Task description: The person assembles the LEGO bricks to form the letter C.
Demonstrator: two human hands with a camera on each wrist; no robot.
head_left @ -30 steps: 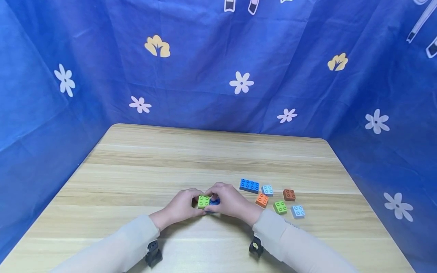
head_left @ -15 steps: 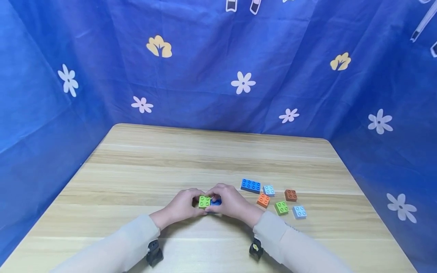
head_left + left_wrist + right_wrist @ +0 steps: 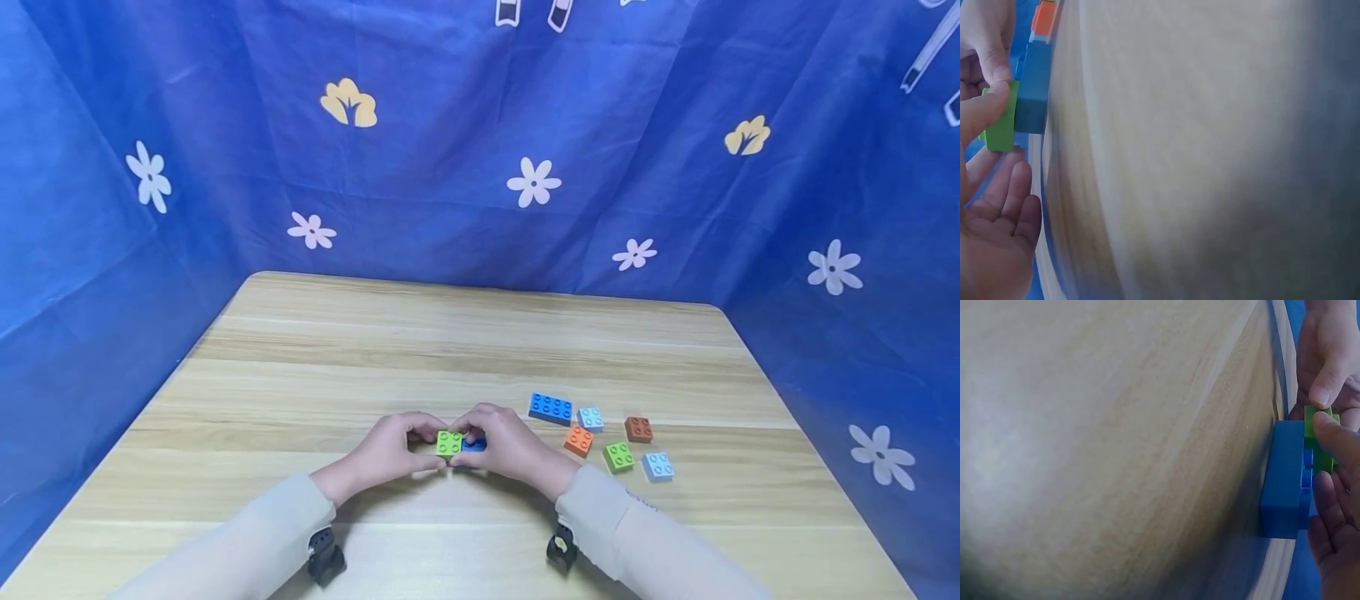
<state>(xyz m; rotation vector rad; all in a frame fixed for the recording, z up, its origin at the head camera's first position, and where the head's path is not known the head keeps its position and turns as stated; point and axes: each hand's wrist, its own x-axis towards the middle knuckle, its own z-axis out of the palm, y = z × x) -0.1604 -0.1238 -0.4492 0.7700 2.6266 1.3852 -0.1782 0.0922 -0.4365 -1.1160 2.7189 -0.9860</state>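
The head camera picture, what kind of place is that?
Probably a curtained-off play or filming corner, though I can't be sure. Blue cloth printed with white flowers hangs behind and beside a pale wood-grain table, where someone is handling a square lime-green plastic toy brick.

On my feed I log the held brick [image 3: 449,444] lime green and the long brick [image 3: 1282,484] under it deep blue. Loose lot, as I read it: blue brick [image 3: 551,408], orange brick [image 3: 578,441], reddish-brown brick [image 3: 639,429], second lime-green brick [image 3: 618,457], two pale-blue bricks [image 3: 657,467]. Table [image 3: 240,417]: pale tan, streaked wood grain. Curtain [image 3: 442,225]: strong blue, printed with white flowers [image 3: 519,183] and yellow tree-like shapes [image 3: 365,110]. Sleeves [image 3: 240,529] off-white; wrist mounts [image 3: 326,558] black.
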